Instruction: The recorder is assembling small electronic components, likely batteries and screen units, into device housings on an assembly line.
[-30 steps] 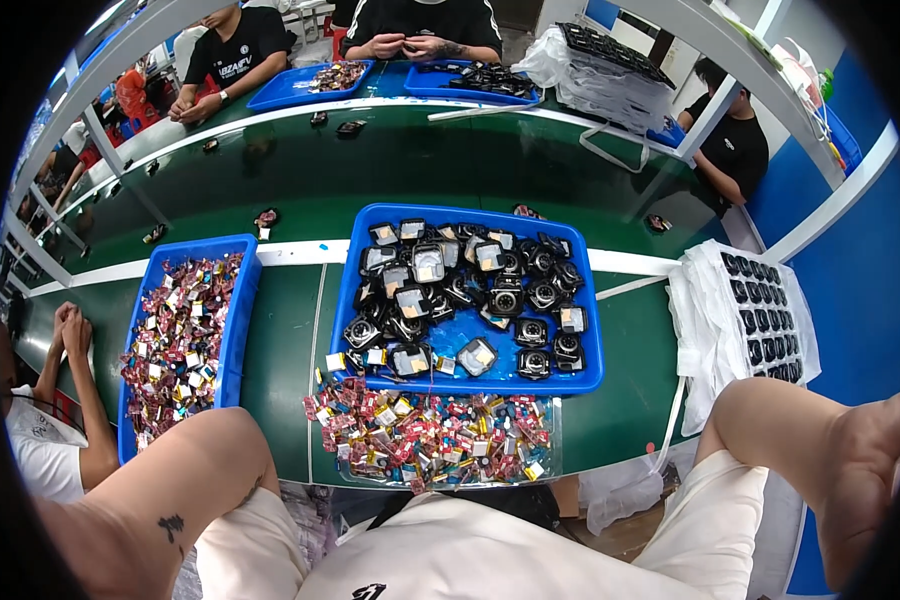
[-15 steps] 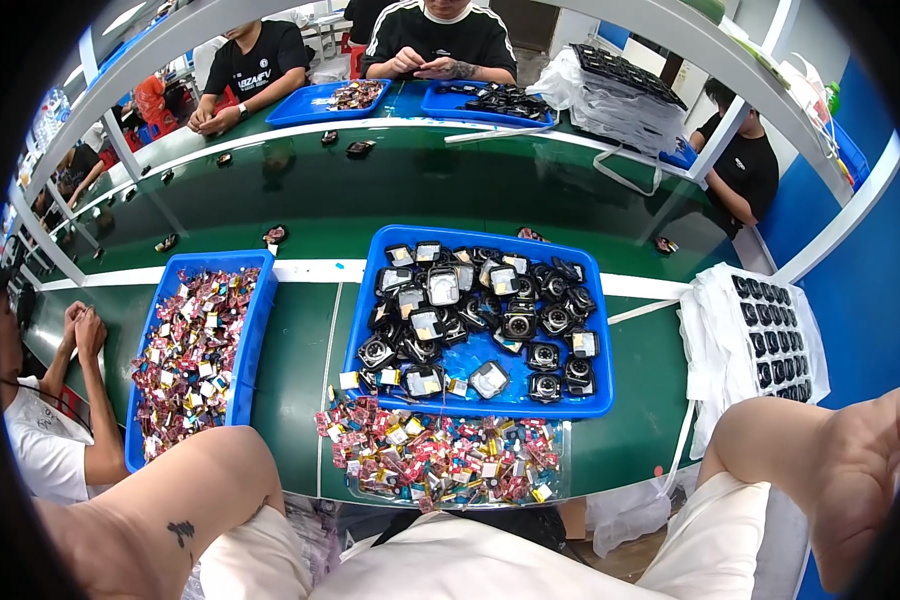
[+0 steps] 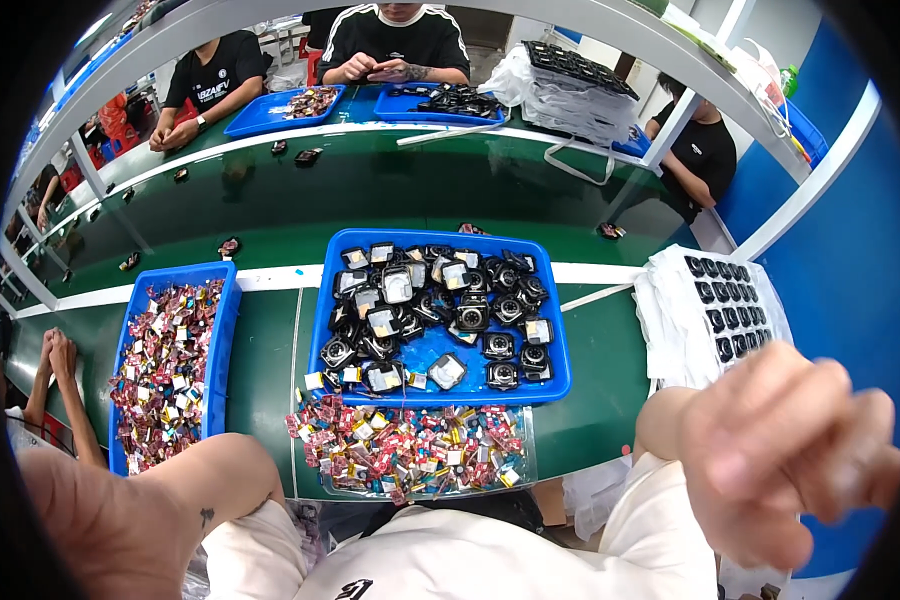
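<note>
My right hand [image 3: 785,455], raised close at the right, is smeared by motion. Its fingers look bent, and I see nothing between them. At the lower left my left forearm leads to my left hand [image 3: 100,530], whose fingers are lost in the dark rim. Both hands are apart from the bench things. Between them stands a blue tray [image 3: 562,365] of black watch cases [image 3: 472,313], some showing pale square faces. Against its near side lies a heap of small red circuit boards with white and yellow parts [image 3: 410,445], in a clear tray [image 3: 532,470].
A deep blue bin [image 3: 222,360] of similar boards stands at the left. White-wrapped black trays [image 3: 710,310] lean at the right. Across the green belt [image 3: 390,190], which carries scattered pieces, people sit behind blue trays [image 3: 280,112]. White frame bars [image 3: 810,180] rise at the right.
My right hand has turned and come inward, from showing its palm to bent fingers. The whole view has shifted, so the bench things appear further left.
</note>
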A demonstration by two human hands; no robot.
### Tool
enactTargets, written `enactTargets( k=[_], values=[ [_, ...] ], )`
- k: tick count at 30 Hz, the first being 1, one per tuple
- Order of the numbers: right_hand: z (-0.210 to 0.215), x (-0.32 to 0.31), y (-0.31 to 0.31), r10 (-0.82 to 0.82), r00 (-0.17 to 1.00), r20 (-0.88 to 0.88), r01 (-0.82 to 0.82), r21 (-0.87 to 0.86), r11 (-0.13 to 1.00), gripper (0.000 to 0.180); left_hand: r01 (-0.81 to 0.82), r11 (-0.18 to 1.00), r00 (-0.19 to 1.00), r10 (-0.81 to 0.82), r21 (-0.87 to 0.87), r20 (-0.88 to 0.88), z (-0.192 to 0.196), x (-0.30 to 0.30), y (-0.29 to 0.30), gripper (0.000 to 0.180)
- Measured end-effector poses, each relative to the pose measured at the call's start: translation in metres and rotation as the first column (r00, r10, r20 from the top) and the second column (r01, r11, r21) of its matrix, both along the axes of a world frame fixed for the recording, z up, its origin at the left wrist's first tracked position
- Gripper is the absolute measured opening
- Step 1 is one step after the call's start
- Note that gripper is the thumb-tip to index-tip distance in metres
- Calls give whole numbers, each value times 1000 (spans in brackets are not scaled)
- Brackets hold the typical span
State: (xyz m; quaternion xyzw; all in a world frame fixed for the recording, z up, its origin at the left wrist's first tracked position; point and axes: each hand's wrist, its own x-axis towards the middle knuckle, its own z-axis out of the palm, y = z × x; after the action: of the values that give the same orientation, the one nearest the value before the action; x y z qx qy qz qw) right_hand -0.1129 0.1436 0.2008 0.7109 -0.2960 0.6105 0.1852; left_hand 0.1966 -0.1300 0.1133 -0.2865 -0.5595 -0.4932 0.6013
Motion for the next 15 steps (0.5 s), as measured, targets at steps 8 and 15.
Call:
enactTargets(
  k=[8, 15],
  values=[
    [-137, -40, -61, -124, 888, -443, 441, 745, 500, 25, -73, 915, 953, 182, -396, 244, 56, -163, 44, 39],
    [-160, -39, -86, 40, 912, -409, 333, 792, 512, 16, -136, 973, 812, 217, -187, 541, 39, -208, 55, 18]
  ],
)
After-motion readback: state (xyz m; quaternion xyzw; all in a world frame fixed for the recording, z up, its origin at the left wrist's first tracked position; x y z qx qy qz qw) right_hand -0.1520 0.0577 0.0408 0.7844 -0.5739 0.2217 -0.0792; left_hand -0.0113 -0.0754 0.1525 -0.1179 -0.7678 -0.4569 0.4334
